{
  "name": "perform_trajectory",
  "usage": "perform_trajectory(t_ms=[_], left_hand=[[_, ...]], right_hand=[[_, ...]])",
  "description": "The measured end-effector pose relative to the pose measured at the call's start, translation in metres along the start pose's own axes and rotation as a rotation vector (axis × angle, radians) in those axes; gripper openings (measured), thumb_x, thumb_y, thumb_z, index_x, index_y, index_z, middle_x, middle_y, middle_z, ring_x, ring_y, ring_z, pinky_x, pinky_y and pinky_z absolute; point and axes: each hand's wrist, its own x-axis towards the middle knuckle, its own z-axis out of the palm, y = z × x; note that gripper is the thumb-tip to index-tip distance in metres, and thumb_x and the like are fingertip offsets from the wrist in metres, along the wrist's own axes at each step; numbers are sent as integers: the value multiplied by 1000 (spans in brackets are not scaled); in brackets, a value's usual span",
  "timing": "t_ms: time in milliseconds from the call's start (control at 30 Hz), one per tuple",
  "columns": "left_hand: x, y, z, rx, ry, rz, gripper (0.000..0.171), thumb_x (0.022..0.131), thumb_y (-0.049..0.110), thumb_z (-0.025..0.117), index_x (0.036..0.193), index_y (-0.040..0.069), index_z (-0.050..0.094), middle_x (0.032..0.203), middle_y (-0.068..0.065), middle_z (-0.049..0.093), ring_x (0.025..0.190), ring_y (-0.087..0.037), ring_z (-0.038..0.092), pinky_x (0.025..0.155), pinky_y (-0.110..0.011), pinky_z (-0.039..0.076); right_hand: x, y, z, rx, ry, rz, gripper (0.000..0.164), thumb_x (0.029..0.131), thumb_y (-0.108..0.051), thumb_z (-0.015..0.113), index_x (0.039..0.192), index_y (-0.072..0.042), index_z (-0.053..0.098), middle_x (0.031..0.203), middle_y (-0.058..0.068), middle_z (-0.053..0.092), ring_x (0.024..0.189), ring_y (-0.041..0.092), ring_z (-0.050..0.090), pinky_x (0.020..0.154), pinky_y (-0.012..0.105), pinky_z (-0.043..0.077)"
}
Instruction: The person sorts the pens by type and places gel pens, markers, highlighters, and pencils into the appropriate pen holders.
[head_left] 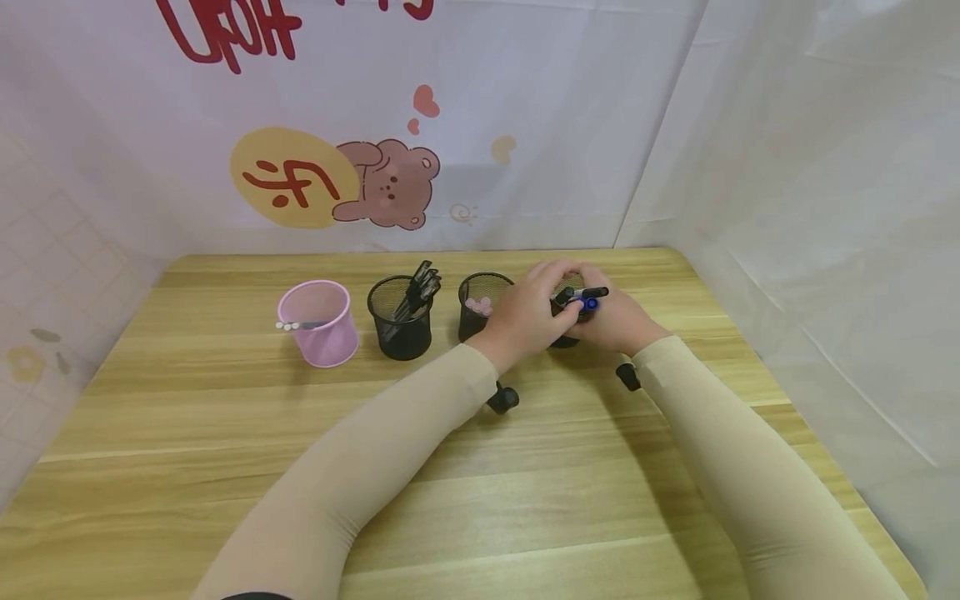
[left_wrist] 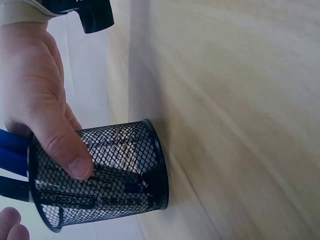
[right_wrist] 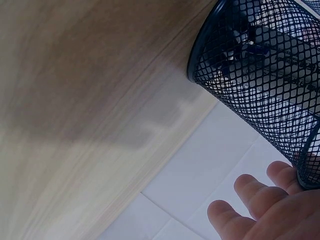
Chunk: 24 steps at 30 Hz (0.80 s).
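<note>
Both hands meet at the rightmost black mesh pen holder (left_wrist: 117,150). My right hand (head_left: 618,321) grips it from the right: in the left wrist view its thumb (left_wrist: 65,145) presses the mesh, and in the right wrist view its fingers (right_wrist: 255,200) show near the rim. Blue pens (left_wrist: 12,152) and a dark pen (left_wrist: 14,188) rise from the holder, with clear-barrelled pens (right_wrist: 295,75) seen through the mesh. My left hand (head_left: 528,308) arches over the pen tops, thumb near the blue ends. Two left fingertips (left_wrist: 10,220) are beside the dark pen; the other left fingertips are hidden.
To the left stand a black mesh holder with pink items (head_left: 478,306), a black mesh holder (head_left: 405,343) with black pens (head_left: 422,290), and a pink holder (head_left: 330,343) with white-ended pens (head_left: 288,326). Hanging cloth (head_left: 847,208) borders the wooden table (head_left: 487,517) behind and right.
</note>
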Motion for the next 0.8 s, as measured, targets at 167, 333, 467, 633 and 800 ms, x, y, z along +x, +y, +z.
perform_trajectory(t_ms=[167, 333, 467, 633, 800], left_hand=[[-9, 3, -7, 24, -20, 58, 54, 104, 36, 63, 154, 20, 50, 154, -3, 55, 106, -23, 70, 79, -33, 59], [-21, 6, -23, 109, -34, 121, 57, 103, 37, 63, 154, 17, 49, 155, -2, 55, 127, -21, 66, 98, -36, 58], [-34, 9, -41, 191, -26, 170, 57, 101, 38, 65, 151, 13, 52, 153, -4, 57, 138, -21, 59, 113, -38, 52], [-52, 8, -70, 257, -9, 194, 59, 99, 38, 68, 149, 10, 54, 150, -6, 60, 142, -24, 56, 119, -41, 47], [-74, -1, -106, 331, -1, 117, 64, 98, 42, 68, 152, 11, 52, 154, -7, 56, 146, -28, 51, 123, -50, 41]], right_hand=[[0, 0, -1, 19, -5, 24, 90, 91, -33, 79, 159, 0, 30, 161, 25, 37, 150, 42, 42, 122, 59, 39], [0, 1, -1, -5, -7, 33, 93, 88, -34, 82, 158, 1, 30, 161, 25, 38, 147, 44, 45, 120, 61, 41], [1, 0, 0, -19, 5, 25, 88, 87, -35, 85, 151, 1, 36, 150, 23, 47, 137, 41, 54, 114, 59, 47], [0, -2, 0, -38, 5, 37, 91, 85, -41, 87, 150, 0, 38, 144, 22, 52, 131, 39, 57, 110, 59, 49], [-1, -2, -1, -80, -27, 88, 112, 86, -47, 84, 163, 4, 21, 167, 28, 29, 151, 46, 40, 123, 61, 37]])
